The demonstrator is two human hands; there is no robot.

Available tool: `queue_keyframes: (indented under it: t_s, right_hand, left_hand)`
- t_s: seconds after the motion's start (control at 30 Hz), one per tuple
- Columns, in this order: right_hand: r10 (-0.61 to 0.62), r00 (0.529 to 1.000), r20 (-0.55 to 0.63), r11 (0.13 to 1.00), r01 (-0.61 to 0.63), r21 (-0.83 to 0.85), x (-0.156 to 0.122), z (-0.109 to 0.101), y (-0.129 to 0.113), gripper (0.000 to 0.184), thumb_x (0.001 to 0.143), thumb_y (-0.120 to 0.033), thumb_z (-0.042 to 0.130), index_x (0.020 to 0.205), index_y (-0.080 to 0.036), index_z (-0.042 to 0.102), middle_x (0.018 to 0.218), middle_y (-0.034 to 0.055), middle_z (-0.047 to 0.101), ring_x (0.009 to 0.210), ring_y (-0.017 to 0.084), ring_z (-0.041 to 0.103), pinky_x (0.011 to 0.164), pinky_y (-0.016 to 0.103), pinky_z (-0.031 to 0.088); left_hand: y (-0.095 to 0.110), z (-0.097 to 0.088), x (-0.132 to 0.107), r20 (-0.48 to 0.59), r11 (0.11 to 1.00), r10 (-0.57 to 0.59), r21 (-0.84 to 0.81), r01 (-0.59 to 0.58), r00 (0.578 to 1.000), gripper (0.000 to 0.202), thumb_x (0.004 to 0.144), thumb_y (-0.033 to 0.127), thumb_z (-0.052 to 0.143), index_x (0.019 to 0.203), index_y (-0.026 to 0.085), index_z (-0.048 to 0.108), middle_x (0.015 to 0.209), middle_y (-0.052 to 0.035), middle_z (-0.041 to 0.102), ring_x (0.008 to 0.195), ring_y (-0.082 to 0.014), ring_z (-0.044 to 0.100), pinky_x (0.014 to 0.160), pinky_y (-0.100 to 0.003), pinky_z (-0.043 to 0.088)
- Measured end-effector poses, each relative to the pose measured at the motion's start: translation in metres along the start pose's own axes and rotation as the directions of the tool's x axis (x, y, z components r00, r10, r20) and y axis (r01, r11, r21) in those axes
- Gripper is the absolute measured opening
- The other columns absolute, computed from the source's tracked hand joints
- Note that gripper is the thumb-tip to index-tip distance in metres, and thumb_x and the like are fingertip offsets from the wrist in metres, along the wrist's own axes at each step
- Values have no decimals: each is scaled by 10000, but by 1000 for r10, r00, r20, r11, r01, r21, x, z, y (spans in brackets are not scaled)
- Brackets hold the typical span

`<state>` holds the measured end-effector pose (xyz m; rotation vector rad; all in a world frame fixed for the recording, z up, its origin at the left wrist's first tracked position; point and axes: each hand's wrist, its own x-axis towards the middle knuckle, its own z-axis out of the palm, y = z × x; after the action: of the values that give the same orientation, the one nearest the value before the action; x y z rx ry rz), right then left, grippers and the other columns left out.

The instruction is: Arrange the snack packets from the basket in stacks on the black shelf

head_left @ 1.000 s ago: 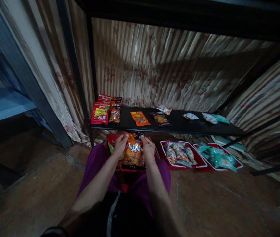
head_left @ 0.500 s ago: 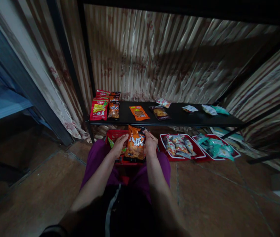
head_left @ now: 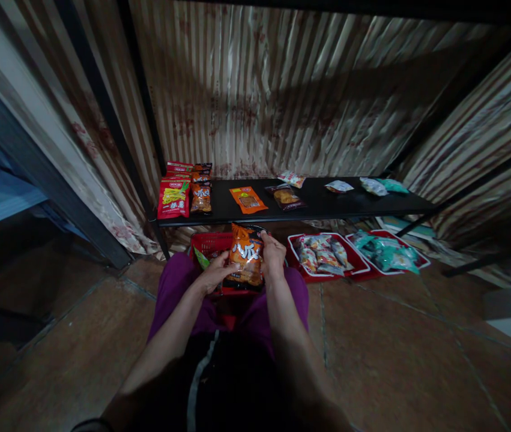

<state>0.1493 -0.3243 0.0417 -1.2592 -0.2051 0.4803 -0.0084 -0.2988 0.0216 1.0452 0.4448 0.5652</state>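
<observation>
As L grip (head_left: 214, 274) & R grip (head_left: 274, 255) clamp orange bag (head_left: 248, 255) over red basket (head_left: 214, 242), it's prob. light, crushable; hold edges.

The bag (head_left: 247, 258) is between the left hand (head_left: 214, 274) and the right hand (head_left: 274, 255), over the left basket (head_left: 208, 242). To its right is the middle basket (head_left: 363, 267), then the right basket (head_left: 423, 263), both with packs (head_left: 322, 252) inside. Behind is the shelf (head_left: 354, 207) with packets (head_left: 248, 201) on it, then the curtain (head_left: 282, 90).

A shelf (head_left: 316, 201) of snack packets (head_left: 201, 199) suggests a shop.
</observation>
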Motion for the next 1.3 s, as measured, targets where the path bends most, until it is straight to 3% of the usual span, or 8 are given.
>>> queue_keyframes:
  t_s: [0.2, 0.33, 0.43, 0.53, 0.73, 1.07, 1.2, 1.3]
  right_hand:
    - [113, 993, -40, 992, -110, 68, -2, -1, -10, 176, 548, -308, 731, 606, -173, 636, 452, -52, 584, 387, 114, 494, 386, 245, 399]
    - [122, 992, -3, 992, -122, 21, -3, -1, -12, 197, 582, -336, 741, 631, -183, 626, 472, -49, 592, 403, 113, 502, 385, 234, 395]
    - [188, 975, 117, 981, -181, -65, -6, -3, -14, 269, 654, -451, 718, 678, -195, 638, 549, -18, 641, 467, 119, 560, 415, 219, 420]
    - [268, 925, 269, 960, -235, -150, -12, -6, -13, 339, 693, -527, 686, 788, -202, 680, 710, 30, 705, 590, 142, 632, 460, 213, 462]
    - [307, 811, 497, 951, -244, -190, -24, -9, 3, 313, 595, -322, 815, 874, -226, 712, 909, 20, 711, 748, 159, 659, 581, 256, 559]
    - [290, 821, 492, 957, -251, -145, -18, -11, 14, 350, 525, -295, 836, 848, -215, 727, 831, -1, 718, 653, 114, 631, 529, 210, 528]
    - [325, 797, 509, 946, -267, -185, -16, -17, 10, 330, 541, -295, 835, 845, -221, 728, 809, 0, 718, 598, 98, 612, 546, 221, 529]
    - [336, 771, 541, 942, -260, -214, -14, -22, 6, 346, 532, -302, 841, 855, -243, 731, 841, -3, 723, 656, 111, 630, 566, 218, 523]
  left_hand:
    - [0, -4, -2, 22, 1000, -27, -12, 27, 999, 500, 627, 322, 800, 1063, 167, 610, 996, -54, 692, 888, -185, 645, 833, -317, 489]
    - [-3, -6, -1, -10, 997, -43, -57, 42, 999, 503, 605, 322, 813, 1037, 155, 616, 1012, -74, 692, 877, -197, 655, 843, -332, 482]
    - [-3, -9, 4, -60, 995, -31, -94, 26, 998, 528, 580, 332, 822, 1028, 153, 608, 964, -74, 699, 859, -207, 661, 846, -357, 483]
    - [0, -11, 12, -185, 988, 14, -150, -43, 983, 504, 571, 332, 818, 994, 166, 601, 915, -53, 703, 845, -199, 663, 854, -360, 483]
    - [11, -12, 28, -392, 971, 132, -135, -199, 911, 459, 583, 357, 788, 958, 176, 595, 911, -37, 699, 855, -184, 652, 843, -329, 479]
    - [14, -13, 28, -425, 975, 108, -133, -180, 898, 427, 582, 381, 783, 921, 175, 623, 908, -39, 705, 834, -188, 650, 812, -321, 484]
    - [16, -15, 29, -384, 974, 68, -173, -144, 921, 443, 548, 403, 805, 892, 167, 658, 884, -46, 712, 788, -184, 646, 794, -322, 481]
    - [22, -18, 32, -399, 965, 86, -196, -176, 913, 449, 533, 406, 818, 877, 159, 668, 870, -55, 713, 811, -190, 647, 806, -317, 472]
